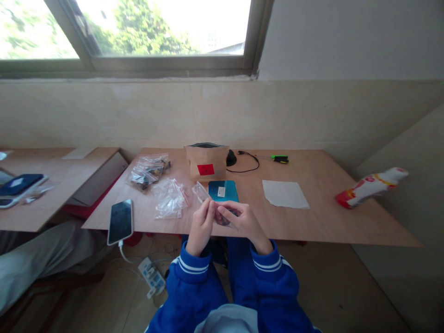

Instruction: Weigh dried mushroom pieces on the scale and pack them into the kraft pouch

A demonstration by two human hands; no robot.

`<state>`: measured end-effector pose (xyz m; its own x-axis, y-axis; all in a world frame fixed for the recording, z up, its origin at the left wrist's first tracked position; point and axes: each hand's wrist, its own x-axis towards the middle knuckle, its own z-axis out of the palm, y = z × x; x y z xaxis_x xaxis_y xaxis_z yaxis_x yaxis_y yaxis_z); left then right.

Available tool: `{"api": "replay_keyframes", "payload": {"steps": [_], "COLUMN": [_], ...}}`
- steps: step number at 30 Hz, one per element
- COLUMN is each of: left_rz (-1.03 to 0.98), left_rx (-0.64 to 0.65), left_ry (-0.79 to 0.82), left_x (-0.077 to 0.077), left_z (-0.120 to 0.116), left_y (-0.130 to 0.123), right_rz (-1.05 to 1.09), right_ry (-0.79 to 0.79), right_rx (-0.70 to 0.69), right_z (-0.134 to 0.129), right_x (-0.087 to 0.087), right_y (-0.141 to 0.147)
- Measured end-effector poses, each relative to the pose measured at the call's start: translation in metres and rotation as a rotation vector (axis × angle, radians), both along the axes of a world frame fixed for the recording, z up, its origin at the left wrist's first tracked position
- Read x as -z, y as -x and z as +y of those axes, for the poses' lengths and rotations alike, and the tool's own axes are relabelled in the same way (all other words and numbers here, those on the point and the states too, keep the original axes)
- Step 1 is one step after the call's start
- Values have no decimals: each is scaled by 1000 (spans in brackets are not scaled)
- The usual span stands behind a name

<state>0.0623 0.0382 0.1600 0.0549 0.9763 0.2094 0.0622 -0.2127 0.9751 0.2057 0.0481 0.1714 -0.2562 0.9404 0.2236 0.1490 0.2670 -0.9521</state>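
On the left part of the counter (312, 226) lies a phone (120, 222) with a white cable (123, 252). Next are a bag of dark parts (148, 172) and a clear bag (169, 200), and behind them stands a paper pouch (206, 162) with a red label. The left hand (201, 226) and the right hand (244, 224) are together and pinch a small packet (222, 217), just in front of a blue card (224, 190). More right are a white sheet (285, 194), a screwdriver (280, 159) behind it, and a red and white package (371, 187) at the far end.

a smartphone (120, 222) lies left of clear bags (169, 199).
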Motion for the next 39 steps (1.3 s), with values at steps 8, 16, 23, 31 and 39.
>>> {"api": "replay_keyframes", "payload": {"steps": [8, 16, 23, 31, 39], "left_rz": [29, 14, 42, 105, 144], "left_rx": [12, 45, 72, 26, -101], "left_ry": [-18, -17, -7, -2, -15], "left_x": [-2, -2, -4, -4, -12], "left_z": [0, -2, -4, -3, -5], "left_y": [0, -1, -1, -3, -6], "right_rz": [20, 58, 99, 71, -78], "right_ry": [24, 22, 27, -20, -219], "right_rx": [2, -4, 12, 54, 164], "right_z": [-3, -1, -2, -2, -2], "right_x": [-4, 0, -1, 1, 5], "right_y": [0, 0, 1, 2, 7]}}
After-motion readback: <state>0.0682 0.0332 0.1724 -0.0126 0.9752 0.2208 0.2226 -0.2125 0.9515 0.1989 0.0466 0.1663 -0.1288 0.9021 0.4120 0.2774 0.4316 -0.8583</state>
